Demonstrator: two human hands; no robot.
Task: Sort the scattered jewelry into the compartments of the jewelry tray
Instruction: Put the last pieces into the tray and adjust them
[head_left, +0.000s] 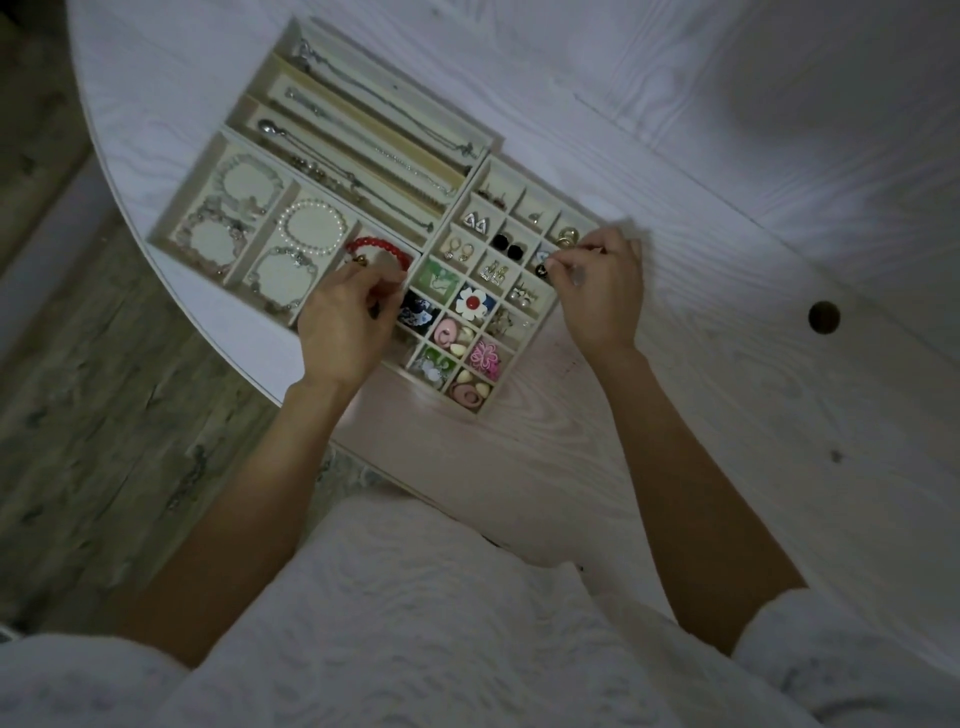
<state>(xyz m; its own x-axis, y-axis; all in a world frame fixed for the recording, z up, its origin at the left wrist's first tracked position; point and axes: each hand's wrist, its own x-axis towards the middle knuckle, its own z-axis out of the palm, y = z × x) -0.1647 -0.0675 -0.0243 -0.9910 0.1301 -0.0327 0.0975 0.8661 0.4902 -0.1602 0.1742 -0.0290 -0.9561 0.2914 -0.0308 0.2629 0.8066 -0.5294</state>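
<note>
A white counter (727, 156) with a faint wood grain fills most of the view; its edge curves down the left, and a small round hole (824, 316) sits in it well to the right of the trays; below the curved edge lies a grey, weathered plank floor (104, 441); the light is dim, brightest at the upper right. No brand, label or writing can be read anywhere.

The jewelry tray (218, 156) lies tilted on the counter, cream-lined, in three parts: long slots with chains at the top, wide cells with bead bracelets at the left, and a grid of small cells with earrings and coloured pieces at the right; a white pearl bracelet (311, 224) lies in the middle wide cell.

The left hand (348, 322) hovers over the rightmost wide cell, fingers curled and pinching a red bead bracelet (375, 249) at the cell's near side; the right hand (602, 291) reaches over the grid's right edge, thumb and forefinger pressed together on a small dark earring (542, 269) above a cell in the right column; what else it holds I cannot tell.
</note>
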